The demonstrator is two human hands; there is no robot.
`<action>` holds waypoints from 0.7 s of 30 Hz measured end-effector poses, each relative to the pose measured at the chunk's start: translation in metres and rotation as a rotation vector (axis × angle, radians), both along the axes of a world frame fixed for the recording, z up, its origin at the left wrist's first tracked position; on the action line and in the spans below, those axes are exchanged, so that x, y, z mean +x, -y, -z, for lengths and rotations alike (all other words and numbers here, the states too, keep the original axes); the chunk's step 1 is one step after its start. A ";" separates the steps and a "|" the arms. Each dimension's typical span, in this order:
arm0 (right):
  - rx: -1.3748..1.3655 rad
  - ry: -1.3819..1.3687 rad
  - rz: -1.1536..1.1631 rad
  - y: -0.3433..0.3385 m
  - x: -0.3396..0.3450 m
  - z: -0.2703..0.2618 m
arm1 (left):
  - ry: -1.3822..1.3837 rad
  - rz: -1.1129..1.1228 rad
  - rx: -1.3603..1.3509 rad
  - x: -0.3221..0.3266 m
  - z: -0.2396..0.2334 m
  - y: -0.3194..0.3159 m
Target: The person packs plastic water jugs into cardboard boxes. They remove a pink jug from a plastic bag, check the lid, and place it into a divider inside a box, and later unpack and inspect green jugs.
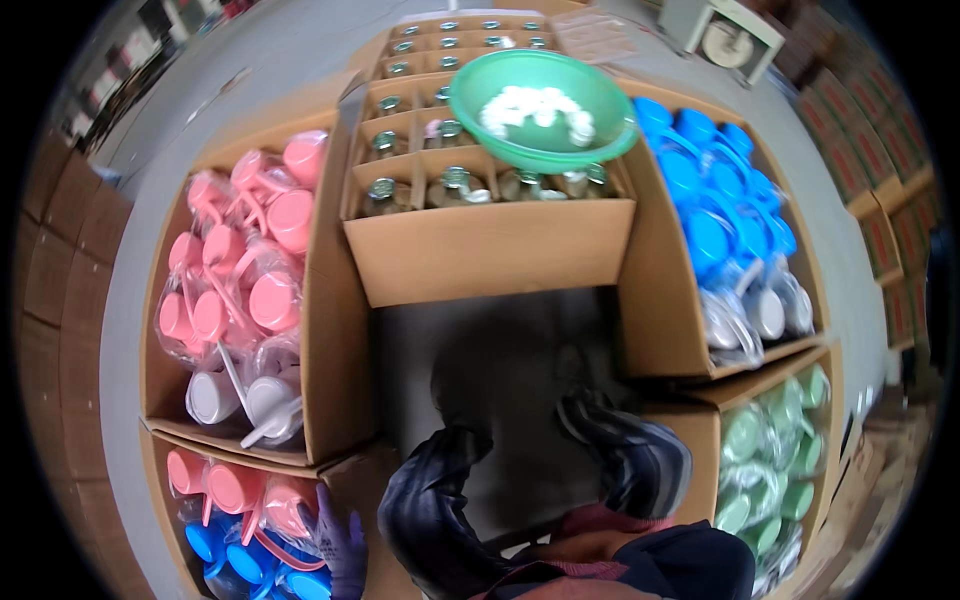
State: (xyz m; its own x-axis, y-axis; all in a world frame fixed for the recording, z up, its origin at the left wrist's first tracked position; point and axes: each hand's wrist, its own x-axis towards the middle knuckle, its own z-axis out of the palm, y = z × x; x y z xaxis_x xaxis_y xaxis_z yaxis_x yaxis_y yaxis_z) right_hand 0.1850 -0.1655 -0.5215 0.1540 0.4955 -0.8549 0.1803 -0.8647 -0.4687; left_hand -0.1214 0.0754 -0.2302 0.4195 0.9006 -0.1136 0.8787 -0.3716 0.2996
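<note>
My left hand (343, 551), in a purple glove, is at the inner side of the lower left cardboard box (166, 517). Its fingers are spread beside a bagged pink plastic cup-like piece with a handle (289, 504); I see nothing held, though whether it touches the wrap is unclear. Blue handled pieces (251, 561) lie below the pink ones in that box. My right hand is out of view. Ahead of me, a green plastic basin (540, 154) holds small white pieces (544, 105). It rests on a divided carton (487, 244) of clear glass bottles (382, 195).
At left, a tall carton (341, 360) holds bagged pink pieces (271, 300) and white ones (214, 396). At right, cartons hold blue pieces (709, 240) and pale green pieces (742, 435). My knees (442, 510) are between them. Stacked boxes (56, 300) line the far left.
</note>
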 end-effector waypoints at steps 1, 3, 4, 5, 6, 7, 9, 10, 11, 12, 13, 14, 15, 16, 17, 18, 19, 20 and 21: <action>-0.021 -0.009 -0.033 -0.008 0.010 0.001 | 0.003 -0.027 -0.016 -0.004 -0.007 0.006; -0.037 0.002 -0.074 -0.031 0.042 0.004 | -0.043 -0.090 0.000 0.006 0.000 0.002; -0.037 -0.003 -0.070 -0.044 0.055 0.004 | -0.048 -0.049 0.019 -0.002 0.007 0.000; -0.051 -0.005 -0.112 -0.060 0.067 0.002 | -0.057 -0.055 0.026 -0.016 0.013 0.009; -0.048 -0.004 -0.110 -0.072 0.076 0.002 | -0.048 -0.017 0.029 -0.015 0.010 0.001; -0.060 0.006 -0.125 -0.085 0.088 -0.001 | -0.047 -0.010 0.018 -0.008 0.008 -0.004; -0.056 0.018 -0.156 -0.119 0.107 -0.006 | -0.040 -0.002 -0.002 0.002 -0.001 -0.019; -0.059 0.027 -0.168 -0.134 0.116 -0.011 | -0.029 0.003 -0.012 0.009 -0.006 -0.027; -0.056 0.036 -0.184 -0.150 0.125 -0.015 | -0.025 0.008 -0.019 0.014 -0.007 -0.036; -0.049 0.053 -0.213 -0.168 0.135 -0.025 | -0.016 -0.001 -0.016 0.018 -0.009 -0.040; -0.044 0.065 -0.240 -0.183 0.143 -0.031 | 0.000 -0.005 -0.012 0.020 -0.010 -0.044; -0.038 0.080 -0.267 -0.193 0.153 -0.037 | 0.013 -0.007 -0.007 0.023 -0.010 -0.048; -0.030 0.092 -0.298 -0.208 0.158 -0.042 | 0.019 -0.014 0.006 0.022 -0.011 -0.049; -0.020 0.108 -0.327 -0.220 0.166 -0.048 | 0.033 -0.015 0.014 0.022 -0.011 -0.050; -0.016 0.116 -0.353 -0.226 0.170 -0.051 | 0.034 -0.019 0.022 0.021 -0.011 -0.050; -0.002 0.132 -0.380 -0.235 0.174 -0.055 | 0.045 -0.019 0.042 0.022 -0.008 -0.053; 0.007 0.145 -0.405 -0.243 0.179 -0.055 | 0.052 -0.019 0.047 0.021 -0.010 -0.051; 0.029 0.146 -0.472 -0.256 0.176 -0.057 | 0.044 -0.058 0.060 0.014 -0.013 -0.037; 0.037 0.161 -0.470 -0.251 0.180 -0.055 | 0.060 -0.034 0.069 0.016 -0.008 -0.041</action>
State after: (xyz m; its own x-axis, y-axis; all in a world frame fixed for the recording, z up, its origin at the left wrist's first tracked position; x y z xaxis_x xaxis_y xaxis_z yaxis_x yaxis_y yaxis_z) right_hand 0.3650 0.0859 -0.4663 0.0353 0.5723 -0.8193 0.6190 -0.6561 -0.4316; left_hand -0.1053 0.1169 -0.2225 0.3930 0.9191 -0.0264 0.8723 -0.3636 0.3269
